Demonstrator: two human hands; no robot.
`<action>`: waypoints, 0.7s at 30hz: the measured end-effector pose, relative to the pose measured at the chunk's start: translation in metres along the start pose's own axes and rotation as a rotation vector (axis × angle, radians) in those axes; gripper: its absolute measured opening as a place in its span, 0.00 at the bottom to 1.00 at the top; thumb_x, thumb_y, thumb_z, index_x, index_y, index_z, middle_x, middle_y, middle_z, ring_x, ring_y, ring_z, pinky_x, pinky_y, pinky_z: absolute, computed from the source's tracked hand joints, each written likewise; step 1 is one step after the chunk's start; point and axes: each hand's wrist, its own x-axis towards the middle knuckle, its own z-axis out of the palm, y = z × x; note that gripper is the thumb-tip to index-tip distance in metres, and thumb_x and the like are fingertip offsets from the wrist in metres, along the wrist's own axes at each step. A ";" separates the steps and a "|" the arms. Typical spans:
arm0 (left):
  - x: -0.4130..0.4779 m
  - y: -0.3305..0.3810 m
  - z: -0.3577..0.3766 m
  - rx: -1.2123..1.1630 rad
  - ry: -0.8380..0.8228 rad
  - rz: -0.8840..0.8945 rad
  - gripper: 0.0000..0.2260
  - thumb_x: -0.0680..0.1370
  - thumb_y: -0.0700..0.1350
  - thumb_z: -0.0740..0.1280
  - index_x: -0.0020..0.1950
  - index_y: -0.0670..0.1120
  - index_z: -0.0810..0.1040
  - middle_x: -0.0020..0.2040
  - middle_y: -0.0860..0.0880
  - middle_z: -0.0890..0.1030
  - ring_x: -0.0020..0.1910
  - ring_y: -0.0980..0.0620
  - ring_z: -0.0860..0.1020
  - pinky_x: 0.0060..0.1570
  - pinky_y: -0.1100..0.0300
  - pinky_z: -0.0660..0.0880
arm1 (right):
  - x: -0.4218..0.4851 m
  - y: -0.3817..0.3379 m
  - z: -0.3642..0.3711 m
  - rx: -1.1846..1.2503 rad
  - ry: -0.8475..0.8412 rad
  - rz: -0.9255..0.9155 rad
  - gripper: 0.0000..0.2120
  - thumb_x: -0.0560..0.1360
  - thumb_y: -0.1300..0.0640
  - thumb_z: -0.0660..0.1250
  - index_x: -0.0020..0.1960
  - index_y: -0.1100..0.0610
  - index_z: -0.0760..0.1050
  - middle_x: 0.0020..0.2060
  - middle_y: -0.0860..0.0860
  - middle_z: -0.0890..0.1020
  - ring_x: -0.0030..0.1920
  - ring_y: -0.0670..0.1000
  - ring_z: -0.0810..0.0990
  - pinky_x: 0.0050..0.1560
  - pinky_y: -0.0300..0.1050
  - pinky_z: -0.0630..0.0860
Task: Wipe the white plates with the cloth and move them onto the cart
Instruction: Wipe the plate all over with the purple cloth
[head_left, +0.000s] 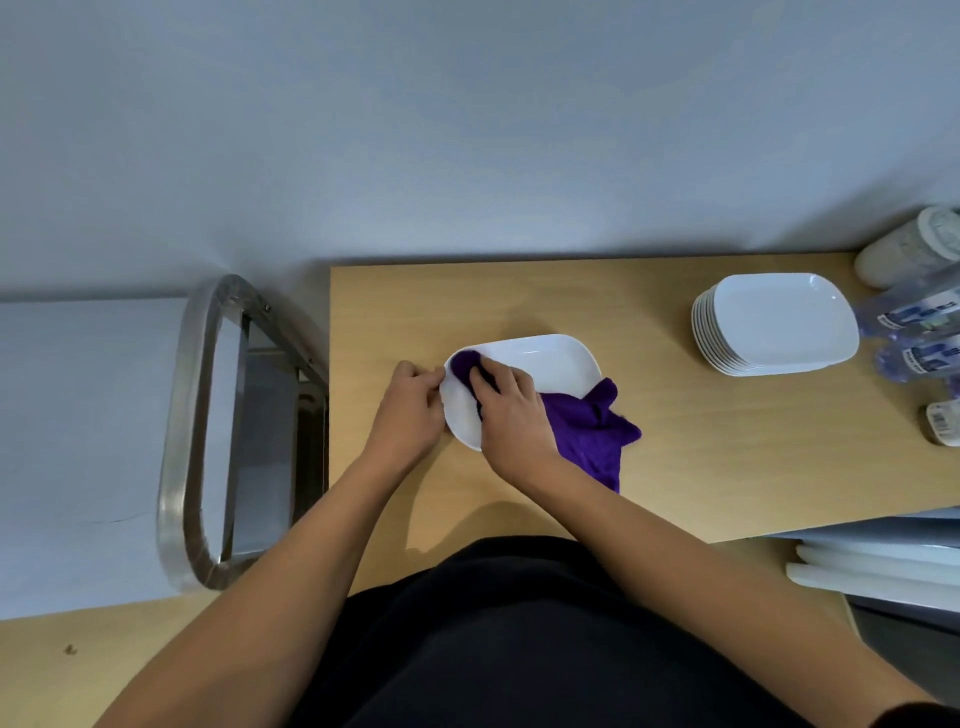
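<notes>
Right hand (511, 415) is pressing a purple cloth (587, 426) down onto a white plate (545, 358), fingers curled into the fabric, with the rest of the cloth trailing off the plate's right edge. Left hand (410, 410) pinches the plate's left rim to steady it. Plate sits mid wooden table (701, 457). A stack of white plates (774, 325) waits at the far right, next to some bottles (919, 322). The metal cart (208, 431) is just left of the table.

A black top (519, 649) covers the torso, with a dark sleeve edge (919, 716) on the right upper arm.
</notes>
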 end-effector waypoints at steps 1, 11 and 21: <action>-0.001 -0.001 0.001 -0.034 0.018 -0.007 0.15 0.81 0.39 0.59 0.67 0.44 0.77 0.52 0.49 0.71 0.44 0.58 0.72 0.41 0.73 0.67 | 0.001 -0.001 0.001 0.013 -0.003 -0.036 0.34 0.72 0.65 0.66 0.76 0.54 0.61 0.73 0.51 0.64 0.68 0.58 0.64 0.67 0.48 0.66; -0.003 0.008 0.001 -0.123 0.180 -0.160 0.14 0.80 0.47 0.62 0.40 0.44 0.82 0.44 0.48 0.80 0.42 0.56 0.77 0.38 0.63 0.69 | -0.008 0.004 0.000 0.152 -0.005 -0.160 0.27 0.73 0.69 0.63 0.71 0.56 0.71 0.69 0.51 0.71 0.61 0.60 0.69 0.62 0.50 0.71; 0.014 0.019 -0.003 0.017 0.162 -0.267 0.07 0.75 0.41 0.69 0.47 0.49 0.86 0.48 0.51 0.85 0.47 0.50 0.81 0.42 0.59 0.74 | -0.025 0.009 -0.001 0.147 -0.078 -0.260 0.28 0.72 0.68 0.63 0.71 0.55 0.71 0.69 0.50 0.72 0.59 0.59 0.70 0.62 0.51 0.71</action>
